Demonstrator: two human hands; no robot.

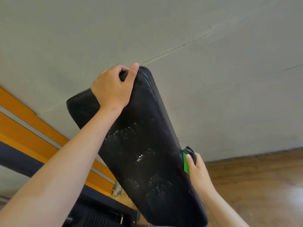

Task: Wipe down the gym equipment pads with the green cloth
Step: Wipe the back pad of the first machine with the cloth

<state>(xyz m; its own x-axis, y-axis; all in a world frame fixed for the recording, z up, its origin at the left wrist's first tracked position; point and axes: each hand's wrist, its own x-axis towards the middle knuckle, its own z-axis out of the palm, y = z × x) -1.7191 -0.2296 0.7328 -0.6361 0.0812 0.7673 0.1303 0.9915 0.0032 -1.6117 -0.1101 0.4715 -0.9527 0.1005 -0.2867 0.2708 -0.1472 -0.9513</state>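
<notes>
A long black padded bench back (147, 145) rises at a tilt through the middle of the head view, its surface speckled with wet droplets. My left hand (113, 89) grips its top edge, thumb on the front and fingers curled over the back. At the pad's right side my right hand (196, 167) holds the green cloth (186, 163) against the edge, next to a black ribbed knob (190, 153). Most of the cloth is hidden behind the pad and my fingers.
A grey wall (180, 30) with a thin crack fills the background. Orange and grey stripes (32, 128) run along the left. Wooden flooring (254, 177) lies to the right. Dark machine parts (101, 215) sit below the pad.
</notes>
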